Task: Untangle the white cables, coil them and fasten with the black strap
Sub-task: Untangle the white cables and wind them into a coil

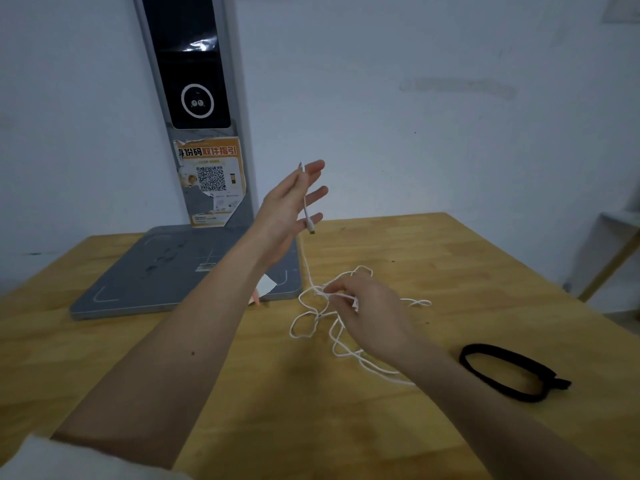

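I see the left hand (289,206) raised above the surface (242,393), fingers spread, with a white cable end (308,216) held against the palm and its connector hanging below the fingers. From it the cable runs down to the white cables (318,320), a loose tangle lying on the surface at centre. The right hand (367,313) rests over the tangle, its grip pinched closed on a strand. The black strap (509,372) lies looped on the surface at near right, apart from the cables. A grey device base (166,271) sits far left.
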